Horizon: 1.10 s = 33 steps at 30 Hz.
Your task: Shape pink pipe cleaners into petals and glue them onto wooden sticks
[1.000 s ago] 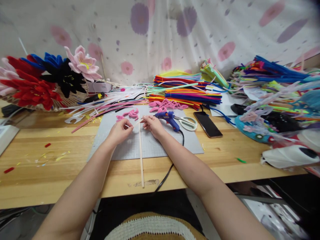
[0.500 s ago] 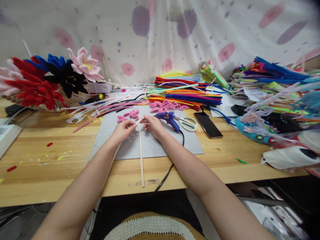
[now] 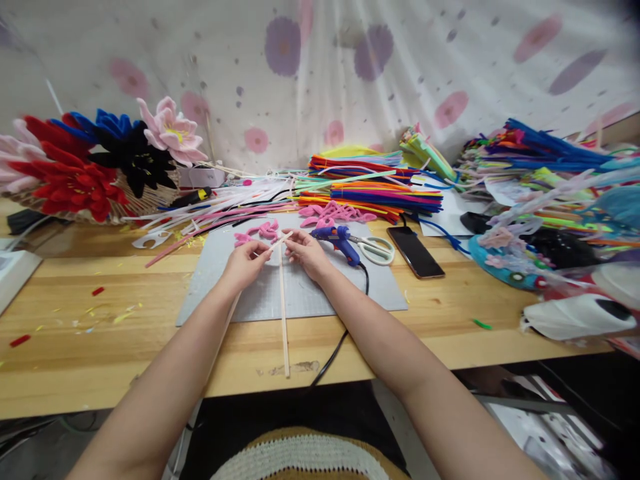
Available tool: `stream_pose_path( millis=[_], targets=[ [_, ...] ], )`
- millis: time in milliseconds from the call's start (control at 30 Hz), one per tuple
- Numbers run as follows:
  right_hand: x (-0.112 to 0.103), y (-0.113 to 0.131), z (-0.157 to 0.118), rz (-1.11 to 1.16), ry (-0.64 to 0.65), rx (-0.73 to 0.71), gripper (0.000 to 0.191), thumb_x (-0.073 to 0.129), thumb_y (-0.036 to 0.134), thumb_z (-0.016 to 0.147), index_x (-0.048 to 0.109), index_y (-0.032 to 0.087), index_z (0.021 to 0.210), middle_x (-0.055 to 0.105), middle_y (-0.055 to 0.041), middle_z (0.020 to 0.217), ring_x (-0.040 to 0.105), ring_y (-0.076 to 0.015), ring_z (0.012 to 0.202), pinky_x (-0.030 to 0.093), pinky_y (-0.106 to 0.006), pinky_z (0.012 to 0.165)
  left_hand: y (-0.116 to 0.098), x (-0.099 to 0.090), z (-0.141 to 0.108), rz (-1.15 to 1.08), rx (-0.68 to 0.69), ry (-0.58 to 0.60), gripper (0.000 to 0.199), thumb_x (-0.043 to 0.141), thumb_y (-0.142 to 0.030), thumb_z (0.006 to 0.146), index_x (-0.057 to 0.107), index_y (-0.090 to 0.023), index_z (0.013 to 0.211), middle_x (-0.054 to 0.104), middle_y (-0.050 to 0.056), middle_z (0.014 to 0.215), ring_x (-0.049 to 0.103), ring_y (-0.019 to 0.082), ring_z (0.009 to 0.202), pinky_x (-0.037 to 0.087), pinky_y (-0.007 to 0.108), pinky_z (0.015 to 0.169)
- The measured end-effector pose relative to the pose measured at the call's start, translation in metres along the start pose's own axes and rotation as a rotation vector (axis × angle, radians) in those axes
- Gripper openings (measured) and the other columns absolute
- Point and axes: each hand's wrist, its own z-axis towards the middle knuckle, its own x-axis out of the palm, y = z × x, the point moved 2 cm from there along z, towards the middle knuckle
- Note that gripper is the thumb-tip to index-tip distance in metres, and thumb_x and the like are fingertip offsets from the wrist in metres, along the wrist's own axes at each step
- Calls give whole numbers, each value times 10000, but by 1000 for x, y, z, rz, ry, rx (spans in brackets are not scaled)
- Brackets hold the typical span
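Note:
My left hand (image 3: 248, 264) pinches a thin pale wooden stick (image 3: 280, 241) near its upper end. The stick slants up to the right, and its lower length runs along and behind my left forearm. My right hand (image 3: 306, 255) has its fingers curled round the stick's tip, close to my left fingertips. A second pale stick (image 3: 284, 313) lies lengthwise between my arms, from the grey cutting mat (image 3: 250, 308) toward the table edge; my fingers crowd its top. Pink pipe-cleaner shapes (image 3: 260, 231) and a pink lattice piece (image 3: 336, 213) lie just beyond my hands.
A blue glue gun (image 3: 338, 243) with a black cord and scissors (image 3: 376, 249) lie right of my hand. Further right is a phone (image 3: 416, 252). Bundles of pipe cleaners (image 3: 385, 197) line the back. Fuzzy flowers (image 3: 80, 180) stand at left, a white roll (image 3: 575, 316) at right.
My left hand has shifted slightly left and down. The slanted stick's tip now shows more clearly above my right fingertips. The second stick stays in nearly the same place.

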Motion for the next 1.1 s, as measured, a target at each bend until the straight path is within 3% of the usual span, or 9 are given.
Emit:
stream_pose_path(
  millis=[200,433,800,1100],
  targets=[
    [-2,-1,2,27,-25,-37,388,675,291,613,558,215,974,601,10,870,519,-52,574,382,-145,414,0,-4,2,4,-35,-14,215,601,-361,610,602,-152,663,558,-13,554,441,86,458,334,218,471],
    [-2,1,1,-9,-108,-81,266,657,327,629,575,185,838,598,21,776,492,-37,509,378,-142,397,5,-9,5,76,-65,17,226,591,-380,616,624,-161,662,581,-8,569,498,111,506,371,233,516],
    [3,-1,-1,36,-92,-31,260,665,346,637,570,179,812,600,31,738,495,-25,460,373,-136,376,-10,-28,10,479,21,123,265,545,-381,688,680,-208,836,649,5,678,554,146,602,366,244,549],
    [5,-2,-2,-75,-48,-29,264,636,362,673,547,188,851,631,7,794,514,-43,495,403,-152,408,-23,-36,3,688,60,94,307,492,-369,734,698,-261,933,687,24,907,579,167,717,392,252,614]
  ],
)
